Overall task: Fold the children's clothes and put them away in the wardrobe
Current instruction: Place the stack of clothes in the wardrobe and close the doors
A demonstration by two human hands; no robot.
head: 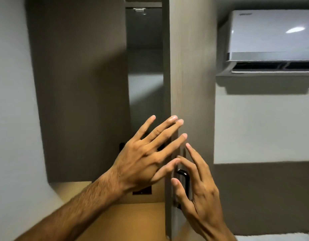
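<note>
At the middle of my view stands the wardrobe (77,84), its grey-brown door (190,75) swung out edge-on toward me; the door's long axis runs straight up and down, and its narrow edge points at the camera; between the door and the darker side panel I see a tall, dim gap into the interior, with a small metal fitting (139,10) at the top; no clothes show anywhere, so I cannot say where they lie.

My left hand (143,159) is spread flat with the fingers apart, gripping nothing; its fingertips reach across the door's edge at about mid-height of the picture, and whether they touch the wood I cannot tell; my right hand (198,193) is likewise spread and empty, held just beside the dark handle (182,176); the handle stands upright on the door face, between my right thumb and the other right fingers, not clasped.

Below the left forearm lies a tan wooden surface (132,218), with a small dark rectangular patch (143,191) partly hidden by the wrist; to the right, well apart from the door, a white air conditioner (271,40) hangs on the pale wall (263,127); the frame is somewhat blurred.
</note>
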